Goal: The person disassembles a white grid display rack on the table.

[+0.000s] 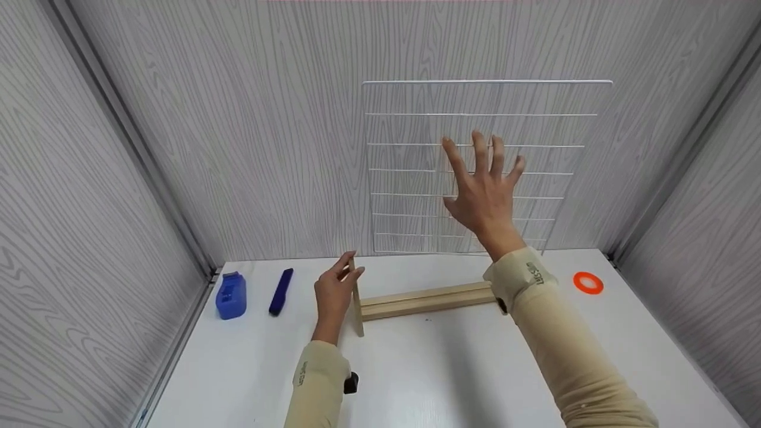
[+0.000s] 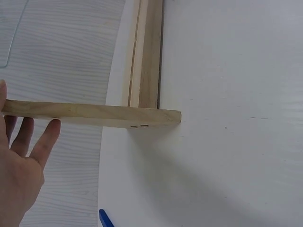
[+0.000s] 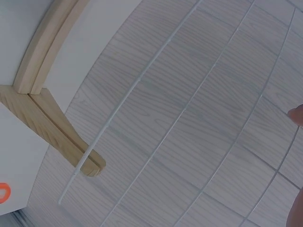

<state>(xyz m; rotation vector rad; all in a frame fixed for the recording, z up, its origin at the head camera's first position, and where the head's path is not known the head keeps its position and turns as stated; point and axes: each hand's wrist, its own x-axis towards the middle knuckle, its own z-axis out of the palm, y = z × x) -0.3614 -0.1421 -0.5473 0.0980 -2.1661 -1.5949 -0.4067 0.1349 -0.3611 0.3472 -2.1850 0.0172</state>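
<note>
A wooden stand (image 1: 425,302) rests on the white tabletop, two parallel bars running between upright end boards. My left hand (image 1: 334,292) pinches the upper part of the left end board (image 1: 357,309) between thumb and fingers. In the left wrist view, fingertips lie against the outer face of that board (image 2: 90,111). A white wire grid (image 1: 487,81) stands upright behind the stand. My right hand (image 1: 484,199) is spread in front of the grid, fingers extended; whether it touches the wires I cannot tell. In the right wrist view, the grid's edge wire (image 3: 139,80) crosses the right end board (image 3: 54,125).
A blue tape dispenser-like object (image 1: 231,297) and a dark blue slim object (image 1: 281,291) lie at the left. An orange ring (image 1: 588,283) lies at the right. Wood-patterned panels (image 1: 267,119) enclose the table at the back and sides.
</note>
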